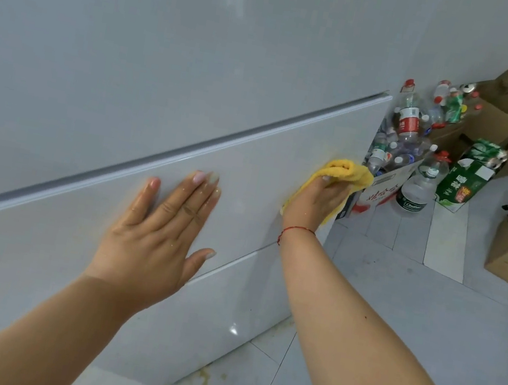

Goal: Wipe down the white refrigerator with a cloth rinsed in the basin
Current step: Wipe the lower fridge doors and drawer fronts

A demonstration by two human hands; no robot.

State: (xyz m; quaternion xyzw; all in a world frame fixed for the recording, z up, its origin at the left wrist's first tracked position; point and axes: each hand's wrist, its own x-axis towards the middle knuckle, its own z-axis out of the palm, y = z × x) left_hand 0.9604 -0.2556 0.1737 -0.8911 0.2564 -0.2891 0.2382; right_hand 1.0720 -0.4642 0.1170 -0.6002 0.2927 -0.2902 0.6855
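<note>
One white refrigerator (164, 78), its front split by two visible seams into three panels; one yellow cloth (345, 176); two hands, the left hand (159, 237) and the right hand (317, 202); one red string bracelet (298, 231); one printed carton (379, 192) heaped with clear plastic bottles (407, 117), too jumbled to count exactly, well over ten; one large water bottle (419, 188) standing on the floor; one green and white carton (467, 179); at least four brown cardboard boxes (503, 125), some cut off by the frame edge.
</note>
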